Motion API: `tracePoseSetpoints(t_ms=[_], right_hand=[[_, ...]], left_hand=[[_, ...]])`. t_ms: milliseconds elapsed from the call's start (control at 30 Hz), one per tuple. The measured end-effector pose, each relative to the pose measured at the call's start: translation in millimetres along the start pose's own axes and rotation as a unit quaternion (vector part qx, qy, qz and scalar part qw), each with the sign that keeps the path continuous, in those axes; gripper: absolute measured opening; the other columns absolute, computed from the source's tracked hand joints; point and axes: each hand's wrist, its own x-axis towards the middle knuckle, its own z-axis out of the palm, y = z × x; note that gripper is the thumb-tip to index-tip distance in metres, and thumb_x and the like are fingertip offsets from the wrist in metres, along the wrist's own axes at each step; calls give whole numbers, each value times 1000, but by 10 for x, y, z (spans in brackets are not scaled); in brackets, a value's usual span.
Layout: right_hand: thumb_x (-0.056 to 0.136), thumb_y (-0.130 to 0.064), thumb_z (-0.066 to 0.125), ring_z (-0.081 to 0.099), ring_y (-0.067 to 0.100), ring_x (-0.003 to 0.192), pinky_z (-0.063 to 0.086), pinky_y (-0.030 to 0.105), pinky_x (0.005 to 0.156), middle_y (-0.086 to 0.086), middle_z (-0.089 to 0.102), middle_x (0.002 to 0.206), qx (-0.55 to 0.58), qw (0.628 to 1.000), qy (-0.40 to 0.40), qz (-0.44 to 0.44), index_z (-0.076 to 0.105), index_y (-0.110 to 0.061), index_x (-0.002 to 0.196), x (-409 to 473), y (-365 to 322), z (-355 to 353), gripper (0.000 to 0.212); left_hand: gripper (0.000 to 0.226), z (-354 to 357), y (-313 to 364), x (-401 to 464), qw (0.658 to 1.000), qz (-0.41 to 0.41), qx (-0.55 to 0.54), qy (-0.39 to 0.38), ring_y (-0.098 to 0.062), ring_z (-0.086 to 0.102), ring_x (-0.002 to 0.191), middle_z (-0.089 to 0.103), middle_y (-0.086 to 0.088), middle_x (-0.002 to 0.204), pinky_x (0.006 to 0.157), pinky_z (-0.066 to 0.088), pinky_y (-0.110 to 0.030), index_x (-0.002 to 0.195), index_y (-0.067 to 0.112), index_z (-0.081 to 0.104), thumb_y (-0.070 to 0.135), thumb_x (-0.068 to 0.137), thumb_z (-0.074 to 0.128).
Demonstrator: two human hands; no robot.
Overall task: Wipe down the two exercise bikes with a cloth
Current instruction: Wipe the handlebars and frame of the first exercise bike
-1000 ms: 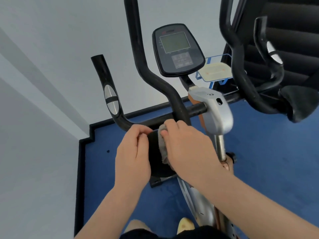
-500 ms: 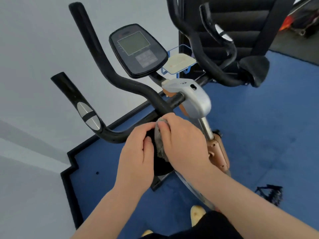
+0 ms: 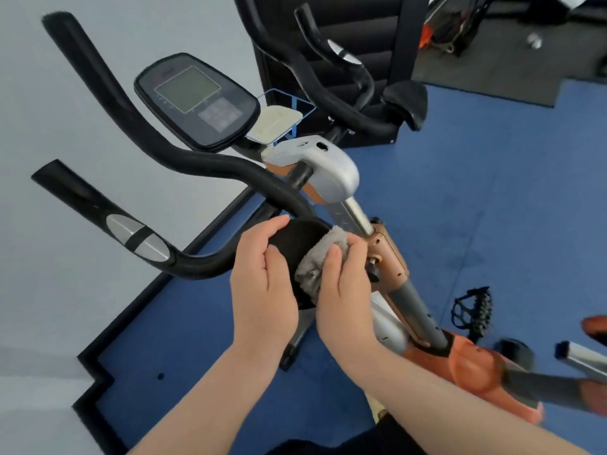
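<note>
While the left hand (image 3: pixel 262 287) curls its fingers around the black elbow pad (image 3: pixel 295 239) on the exercise bike's handlebar (image 3: pixel 184 159), the right hand (image 3: pixel 341 290) pinches a grey fluffy cloth (image 3: pixel 320 257) against that pad's right edge, thumb on top and fingers wrapped behind! Both hands sit close together, the cloth sandwiched between right hand and pad (the far side of the cloth is hidden). Just up and left, the bike's console (image 3: pixel 197 100) tilts toward us, and a silver pulse sensor (image 3: pixel 136 236) shines on the lower left grip. Right of the hands runs the silver and orange frame post (image 3: pixel 387 251). A black pedal (image 3: pixel 473 307) hangs over the blue floor (image 3: pixel 492 208).
</note>
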Motion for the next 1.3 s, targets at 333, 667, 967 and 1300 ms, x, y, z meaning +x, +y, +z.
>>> tracePoseSetpoints(t_ms=[333, 667, 967, 1300], right_hand=[[95, -54, 25, 52, 5, 61, 46, 38, 58, -16, 53, 72, -112, 991, 37, -56, 40, -37, 89, 41, 43, -27, 23], [90, -63, 15, 54, -11, 71, 32, 12, 47, -17, 48, 63, -168, 976, -60, -126, 29, -42, 95, 312, -54, -321, 26], [95, -41, 46, 52, 9, 88, 45, 26, 73, -9, 55, 94, -150, 945, -187, -221, 45, -30, 104, 688, -445, -382, 15], [87, -17, 71, 51, 10, 116, 37, 23, 103, -5, 61, 127, -62, 831, -371, -410, 71, -15, 109, 966, -227, -553, 23]], left_hand=[[43, -18, -4, 22, 1000, 15, -2, -13, 0, 52, 113, 58, 5, 118, 96, 42, -16, 124, 20, 62, 6, 95, 33], [44, -15, -51, 40, 999, 22, 25, -1, 0, 54, 116, 61, 15, 118, 93, 39, -8, 128, 21, 59, 13, 96, 30], [36, 129, 27, -100, 986, -106, -13, 127, 7, 59, 102, 64, 29, 108, 78, 45, -6, 123, 37, 51, 13, 100, 38], [33, 259, 106, -348, 967, -108, 35, 227, -4, 62, 103, 67, 21, 107, 86, 50, -24, 119, 38, 61, 37, 101, 32]])
